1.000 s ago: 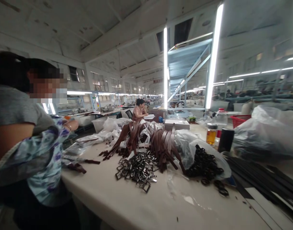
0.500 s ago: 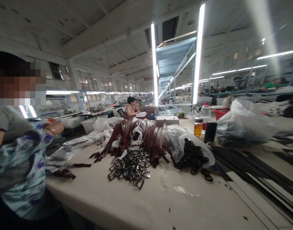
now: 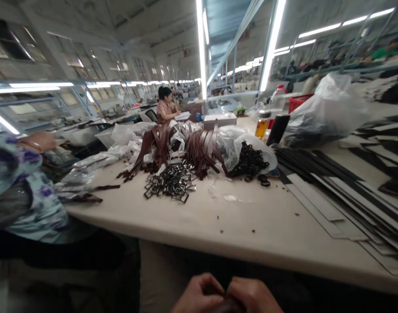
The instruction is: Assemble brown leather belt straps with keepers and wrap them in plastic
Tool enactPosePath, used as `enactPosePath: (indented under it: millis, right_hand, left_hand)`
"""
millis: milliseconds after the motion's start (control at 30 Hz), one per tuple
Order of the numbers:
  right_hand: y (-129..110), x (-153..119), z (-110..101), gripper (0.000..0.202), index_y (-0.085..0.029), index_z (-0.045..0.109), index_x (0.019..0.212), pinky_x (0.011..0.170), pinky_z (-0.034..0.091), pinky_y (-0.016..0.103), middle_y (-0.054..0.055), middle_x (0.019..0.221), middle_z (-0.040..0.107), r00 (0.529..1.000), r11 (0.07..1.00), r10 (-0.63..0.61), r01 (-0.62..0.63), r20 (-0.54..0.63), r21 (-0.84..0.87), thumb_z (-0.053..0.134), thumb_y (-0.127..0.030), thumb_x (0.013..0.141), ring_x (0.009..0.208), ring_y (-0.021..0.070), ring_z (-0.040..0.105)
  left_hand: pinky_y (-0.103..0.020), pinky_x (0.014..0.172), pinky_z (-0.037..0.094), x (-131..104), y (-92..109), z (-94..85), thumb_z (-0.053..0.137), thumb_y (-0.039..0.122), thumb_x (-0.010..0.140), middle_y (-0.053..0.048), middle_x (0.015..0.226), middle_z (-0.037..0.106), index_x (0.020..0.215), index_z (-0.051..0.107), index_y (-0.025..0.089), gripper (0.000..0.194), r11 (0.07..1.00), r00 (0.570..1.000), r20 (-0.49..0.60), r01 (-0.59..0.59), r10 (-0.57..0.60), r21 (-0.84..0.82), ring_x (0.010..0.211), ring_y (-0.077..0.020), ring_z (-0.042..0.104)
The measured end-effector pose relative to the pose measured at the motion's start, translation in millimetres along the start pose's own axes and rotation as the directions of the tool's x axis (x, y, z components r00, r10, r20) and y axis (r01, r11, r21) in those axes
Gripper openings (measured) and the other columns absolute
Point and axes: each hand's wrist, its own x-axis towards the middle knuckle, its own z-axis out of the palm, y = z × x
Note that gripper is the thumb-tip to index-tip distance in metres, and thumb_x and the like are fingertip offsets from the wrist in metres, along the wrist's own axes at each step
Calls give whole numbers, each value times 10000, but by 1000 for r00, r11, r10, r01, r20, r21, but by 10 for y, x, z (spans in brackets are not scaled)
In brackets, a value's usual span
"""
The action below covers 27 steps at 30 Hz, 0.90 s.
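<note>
At the bottom edge of the head view, my left hand and my right hand come together just below the table's front edge. Both are closed with curled fingers around a dark brown leather-like piece, mostly cut off by the frame. On the table in front of them lies a heap of dark metal rectangular buckles. Behind it are bundles of brown straps. To their right, black loops spill from a clear plastic bag.
Long black and white strips cover the table's right side. Behind stand a jar of amber liquid, a black cylinder and a large filled plastic bag. A co-worker's arm is at the left; another person sits farther back.
The view has tilted down, so the table and its piles sit higher in the frame. Both my hands have come into view at the bottom with the brown piece.
</note>
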Motion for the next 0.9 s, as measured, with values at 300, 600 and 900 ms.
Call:
enactPosePath:
  millis: [300, 600, 900]
  right_hand:
    - [-27, -145, 99, 65, -173, 696, 796, 556, 308, 254, 23, 773, 659, 991, 996, -82, 86, 109, -35, 642, -141, 777, 676, 173, 596]
    - [-79, -94, 16, 86, -176, 718, 772, 524, 253, 241, 7, 742, 680, 986, 999, -40, 43, 161, -13, 692, -96, 758, 640, 171, 596]
    - [-109, -55, -226, 139, -163, 704, 782, 561, 301, 241, 4, 696, 631, 1000, 993, 25, -26, 15, 112, 593, -120, 853, 616, 147, 545]
  left_hand:
    - [-269, 648, 418, -135, -105, 0, 917, 619, 392, -1, 690, 650, 729, 690, 139, 629, 994, 990, 95, 104, -101, -23, 647, -127, 550]
    - [-250, 587, 371, -148, -104, 62, 891, 665, 403, -9, 639, 619, 653, 674, 134, 626, 997, 997, 17, 71, -71, 5, 609, -117, 505]
    - [-186, 518, 364, -243, 201, 7, 876, 465, 657, 2, 712, 648, 929, 744, 145, 440, 965, 999, 5, 40, -40, -259, 558, -69, 503]
